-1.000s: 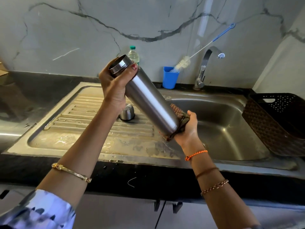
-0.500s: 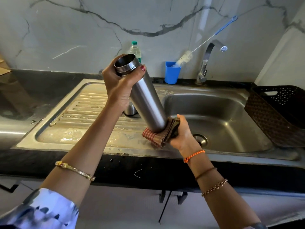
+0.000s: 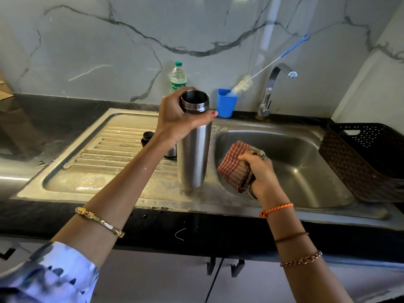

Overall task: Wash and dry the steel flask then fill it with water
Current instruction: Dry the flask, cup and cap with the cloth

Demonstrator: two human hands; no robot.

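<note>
On the sink's drainboard (image 3: pixel 105 136), at its edge by the basin, the steel flask (image 3: pixel 192 154) stands upright, the left hand (image 3: pixel 177 119) gripping its neck. Just beside it the right hand (image 3: pixel 260 176) clutches the checked cloth (image 3: pixel 235 165). To dry well, I judge, wrap cloth around the body and turn the flask steadily.

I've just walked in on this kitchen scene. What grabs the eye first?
The tall steel flask stands open-mouthed and upright on the sink's edge, gripped near the top by the left hand. Beside it, over the basin, the right hand holds a folded checked cloth. A bottle brush leans from a blue cup behind.
</note>
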